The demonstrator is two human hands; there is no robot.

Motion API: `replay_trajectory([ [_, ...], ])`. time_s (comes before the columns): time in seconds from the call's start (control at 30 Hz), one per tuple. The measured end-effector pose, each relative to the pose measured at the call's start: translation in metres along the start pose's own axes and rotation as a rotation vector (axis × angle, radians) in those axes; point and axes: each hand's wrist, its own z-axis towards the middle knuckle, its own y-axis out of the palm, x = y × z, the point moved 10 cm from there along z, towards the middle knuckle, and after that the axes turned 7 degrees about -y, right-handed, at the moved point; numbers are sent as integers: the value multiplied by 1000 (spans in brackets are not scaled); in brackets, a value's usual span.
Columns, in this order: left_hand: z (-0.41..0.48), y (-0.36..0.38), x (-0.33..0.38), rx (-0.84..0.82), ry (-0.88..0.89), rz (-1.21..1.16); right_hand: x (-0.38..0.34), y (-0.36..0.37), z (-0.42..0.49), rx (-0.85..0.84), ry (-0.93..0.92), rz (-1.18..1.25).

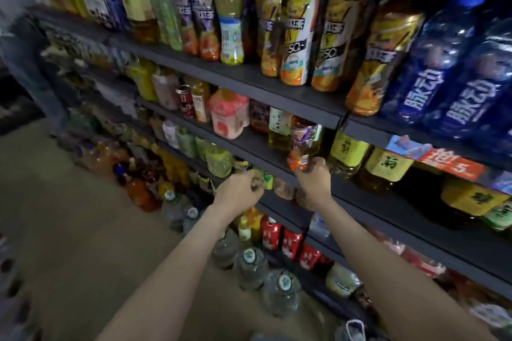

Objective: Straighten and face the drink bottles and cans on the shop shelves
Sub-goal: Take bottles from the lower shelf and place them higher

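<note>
Nearest the lens, the left forearm (177,266) and the right forearm (388,263) extend from the bottom edge of the head view toward the dark shelving unit (291,99).

I read the right hand (314,178) as closed around the base of an orange-labelled bottle (303,144). This bottle is tilted, top leaning right, at the front edge of the second shelf. It sits between a pale-labelled tea bottle (279,130) and a yellow-labelled tea bottle (347,151).

I locate the left hand (239,188) at the front edge of the third shelf, fingers curled, just beside a small green container (267,180). I cannot tell whether those fingers pinch anything, as that area is blurred.

Uppermost shelf in view: upright tea bottles (297,41) line the front edge, with blue bottles (426,63) at the right end. A red price tag (448,162) hangs on that shelf's front edge, right of the held bottle.

Second shelf, left of the held bottle: a pink bottle (228,113) and a red can (185,101).

Large clear water jugs (281,289) stand on the floor (69,230) at the foot of the unit.
</note>
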Motion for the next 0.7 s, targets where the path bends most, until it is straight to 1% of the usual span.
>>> replay_trajectory([
  [0.13, 62, 4, -12, -56, 90, 0, 7, 18, 43, 159, 92, 43],
  [0.33, 116, 4, -26, -128, 279, 37, 7, 25, 69, 392, 137, 15],
  [0.47, 135, -13, -43, -177, 437, 15, 4, 26, 48, 503, 200, -30],
  [0.63, 143, -42, -61, -282, 571, 39, -12, 48, -19, 618, 280, -9],
  [0.7, 140, -52, -62, -324, 639, 41, -28, 63, -39, 632, 285, 2],
])
